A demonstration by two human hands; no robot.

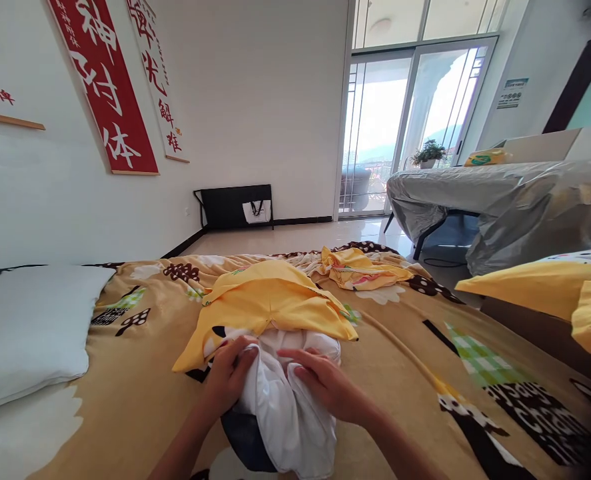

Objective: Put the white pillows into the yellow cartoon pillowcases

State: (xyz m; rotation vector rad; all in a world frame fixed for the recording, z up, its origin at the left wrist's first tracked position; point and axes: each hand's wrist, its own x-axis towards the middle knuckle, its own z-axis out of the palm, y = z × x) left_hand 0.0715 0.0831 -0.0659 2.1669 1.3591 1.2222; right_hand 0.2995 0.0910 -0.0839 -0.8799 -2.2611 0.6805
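Observation:
A white pillow (285, 407) lies on the bed in front of me, its far end inside a yellow pillowcase (270, 300). My left hand (228, 377) grips the pillow's left side near the pillowcase's opening, fingers curled into the white fabric. My right hand (325, 383) rests on the pillow's right side, fingers bent and pressing on it. Both forearms reach in from the bottom edge.
A patterned tan bedspread (425, 373) covers the bed. A bare white pillow (25, 327) lies at the left, a second yellow pillowcase (360, 268) crumpled at the far edge. A yellow pillow (540, 287) and a covered table (475, 187) stand at the right.

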